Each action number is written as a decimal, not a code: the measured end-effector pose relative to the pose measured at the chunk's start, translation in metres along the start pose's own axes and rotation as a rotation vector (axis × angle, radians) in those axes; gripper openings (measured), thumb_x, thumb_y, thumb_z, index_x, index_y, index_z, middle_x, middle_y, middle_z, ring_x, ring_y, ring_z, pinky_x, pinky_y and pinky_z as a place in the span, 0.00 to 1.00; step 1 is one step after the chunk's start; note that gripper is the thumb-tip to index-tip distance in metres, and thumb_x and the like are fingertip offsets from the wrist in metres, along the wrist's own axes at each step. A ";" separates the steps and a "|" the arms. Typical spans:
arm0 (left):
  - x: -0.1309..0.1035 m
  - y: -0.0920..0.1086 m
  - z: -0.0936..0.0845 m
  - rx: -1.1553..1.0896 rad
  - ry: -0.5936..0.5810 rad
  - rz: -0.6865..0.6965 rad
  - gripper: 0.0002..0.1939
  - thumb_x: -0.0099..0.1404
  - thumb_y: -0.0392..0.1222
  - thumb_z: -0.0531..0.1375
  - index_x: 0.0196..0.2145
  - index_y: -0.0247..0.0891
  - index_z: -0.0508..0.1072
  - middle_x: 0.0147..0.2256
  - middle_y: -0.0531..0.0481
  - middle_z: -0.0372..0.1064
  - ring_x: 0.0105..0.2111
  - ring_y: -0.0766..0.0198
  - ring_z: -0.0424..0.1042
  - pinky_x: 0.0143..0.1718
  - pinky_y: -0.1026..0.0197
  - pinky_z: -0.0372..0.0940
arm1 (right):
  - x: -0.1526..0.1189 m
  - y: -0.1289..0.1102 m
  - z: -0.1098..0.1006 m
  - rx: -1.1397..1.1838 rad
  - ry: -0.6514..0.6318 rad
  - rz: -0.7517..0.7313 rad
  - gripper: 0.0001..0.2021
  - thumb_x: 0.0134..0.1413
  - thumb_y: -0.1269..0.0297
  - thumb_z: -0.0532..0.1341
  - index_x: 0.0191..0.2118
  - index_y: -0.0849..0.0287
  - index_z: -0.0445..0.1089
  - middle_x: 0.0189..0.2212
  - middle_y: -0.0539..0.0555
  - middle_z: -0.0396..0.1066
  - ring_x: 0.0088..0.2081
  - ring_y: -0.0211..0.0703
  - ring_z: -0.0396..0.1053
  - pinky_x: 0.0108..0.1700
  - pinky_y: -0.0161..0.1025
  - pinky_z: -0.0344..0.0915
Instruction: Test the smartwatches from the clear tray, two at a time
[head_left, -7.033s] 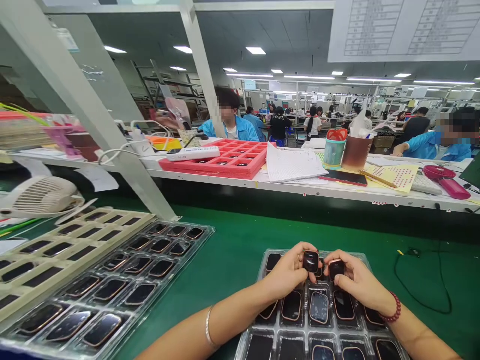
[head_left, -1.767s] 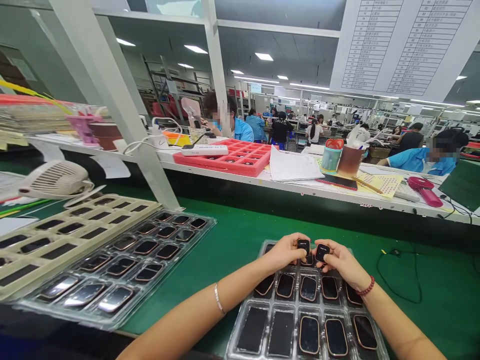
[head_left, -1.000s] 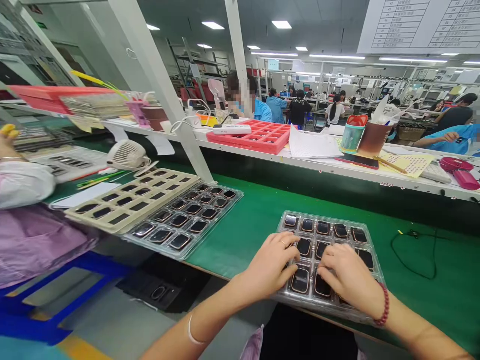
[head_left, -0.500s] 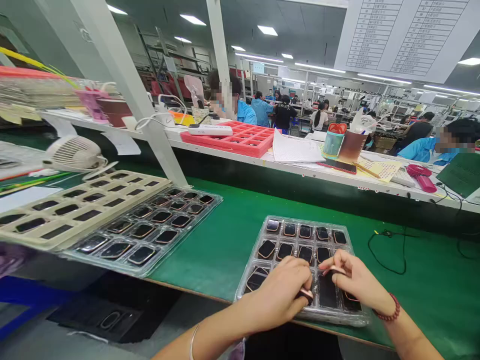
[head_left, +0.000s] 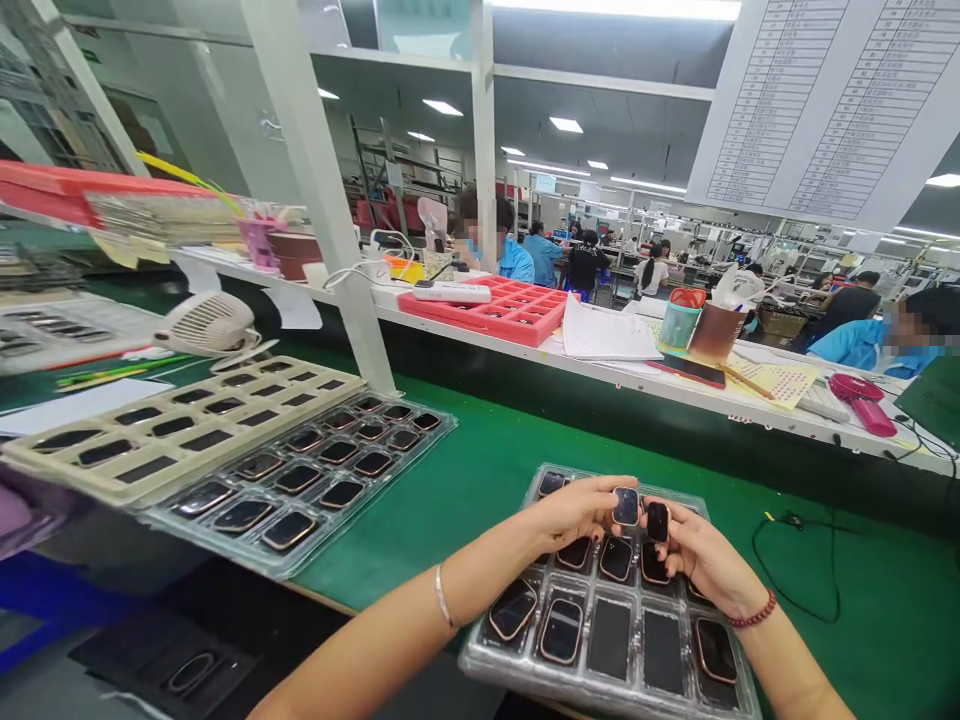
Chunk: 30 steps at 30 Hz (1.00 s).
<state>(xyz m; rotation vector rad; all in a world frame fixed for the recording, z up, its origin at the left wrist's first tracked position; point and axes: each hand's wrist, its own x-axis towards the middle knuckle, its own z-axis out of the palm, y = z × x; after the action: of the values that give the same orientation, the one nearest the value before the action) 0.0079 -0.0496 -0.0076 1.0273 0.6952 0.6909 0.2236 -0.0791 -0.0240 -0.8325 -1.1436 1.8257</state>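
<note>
No text reads with certainty. The hanging sheet (head_left: 832, 110) at upper right carries two ruled columns of numbered printed lines, too blurred to make out. On the long white box (head_left: 453, 292) over the red tray (head_left: 517, 312), a short dark marking is smeared. White lettering on a far person's black shirt (head_left: 585, 268) is illegible.

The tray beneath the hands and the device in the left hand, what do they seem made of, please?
The tray: probably clear plastic, glossy, given its see-through edges and highlights.
The device in the left hand: reflective, smooth-looking face, likely glass; its gold-toned rim could be metal or coated plastic.
</note>
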 end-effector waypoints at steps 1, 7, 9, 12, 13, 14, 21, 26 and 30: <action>-0.001 -0.001 -0.001 -0.032 -0.033 0.001 0.29 0.54 0.42 0.61 0.54 0.39 0.62 0.36 0.44 0.70 0.26 0.69 0.68 0.20 0.70 0.52 | -0.001 0.000 0.000 -0.002 0.002 -0.006 0.19 0.49 0.61 0.64 0.48 0.57 0.67 0.39 0.55 0.70 0.27 0.34 0.67 0.24 0.29 0.68; -0.006 -0.007 -0.004 -0.017 -0.096 0.045 0.30 0.52 0.45 0.64 0.52 0.39 0.63 0.38 0.45 0.68 0.24 0.72 0.67 0.19 0.71 0.53 | -0.002 0.002 0.001 -0.047 0.005 -0.003 0.20 0.47 0.60 0.65 0.47 0.59 0.68 0.39 0.57 0.71 0.24 0.34 0.68 0.25 0.32 0.69; -0.004 -0.009 -0.003 0.023 -0.052 0.076 0.28 0.52 0.46 0.64 0.50 0.36 0.64 0.37 0.44 0.68 0.25 0.69 0.69 0.19 0.71 0.55 | -0.001 0.003 0.001 -0.060 0.013 -0.002 0.21 0.47 0.60 0.65 0.48 0.58 0.67 0.41 0.58 0.71 0.27 0.37 0.70 0.26 0.33 0.69; -0.002 -0.012 0.000 0.102 0.035 0.109 0.23 0.55 0.45 0.60 0.48 0.35 0.65 0.39 0.42 0.67 0.31 0.63 0.71 0.21 0.68 0.59 | -0.001 0.005 0.002 -0.075 0.046 -0.053 0.21 0.50 0.59 0.63 0.50 0.56 0.65 0.46 0.59 0.68 0.36 0.43 0.71 0.31 0.37 0.71; -0.002 -0.013 0.001 0.134 0.059 0.118 0.22 0.55 0.42 0.59 0.48 0.35 0.65 0.40 0.42 0.67 0.32 0.62 0.71 0.22 0.67 0.60 | -0.001 0.006 0.003 -0.088 0.054 -0.072 0.21 0.50 0.59 0.63 0.51 0.55 0.64 0.46 0.58 0.68 0.38 0.44 0.71 0.33 0.37 0.71; -0.002 -0.014 0.003 0.168 0.074 0.124 0.23 0.55 0.39 0.58 0.49 0.35 0.64 0.40 0.42 0.67 0.34 0.62 0.70 0.23 0.67 0.61 | 0.000 0.007 0.003 -0.109 0.060 -0.087 0.21 0.51 0.60 0.62 0.51 0.55 0.64 0.47 0.58 0.68 0.39 0.44 0.70 0.34 0.38 0.71; -0.003 -0.018 0.011 0.334 0.091 0.111 0.24 0.51 0.29 0.52 0.48 0.33 0.63 0.35 0.45 0.69 0.31 0.64 0.70 0.21 0.69 0.58 | 0.001 0.011 0.006 -0.271 0.077 -0.089 0.17 0.50 0.61 0.62 0.46 0.57 0.64 0.37 0.54 0.70 0.28 0.35 0.69 0.28 0.33 0.68; -0.003 -0.019 0.011 0.366 0.104 0.126 0.19 0.54 0.35 0.52 0.45 0.32 0.65 0.35 0.45 0.70 0.29 0.65 0.70 0.20 0.69 0.58 | 0.000 0.010 0.009 -0.315 0.081 -0.093 0.17 0.49 0.58 0.63 0.44 0.57 0.64 0.36 0.54 0.70 0.27 0.35 0.69 0.26 0.32 0.67; -0.004 -0.019 0.011 0.387 0.132 0.148 0.16 0.59 0.42 0.51 0.42 0.33 0.68 0.32 0.45 0.71 0.24 0.66 0.70 0.18 0.69 0.56 | -0.002 0.008 0.011 -0.323 0.098 -0.075 0.15 0.52 0.53 0.59 0.40 0.60 0.66 0.31 0.54 0.71 0.23 0.35 0.68 0.23 0.31 0.64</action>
<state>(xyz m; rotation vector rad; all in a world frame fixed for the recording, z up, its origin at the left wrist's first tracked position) 0.0174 -0.0652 -0.0206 1.4080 0.8963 0.7748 0.2130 -0.0869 -0.0275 -1.0350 -1.4075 1.5431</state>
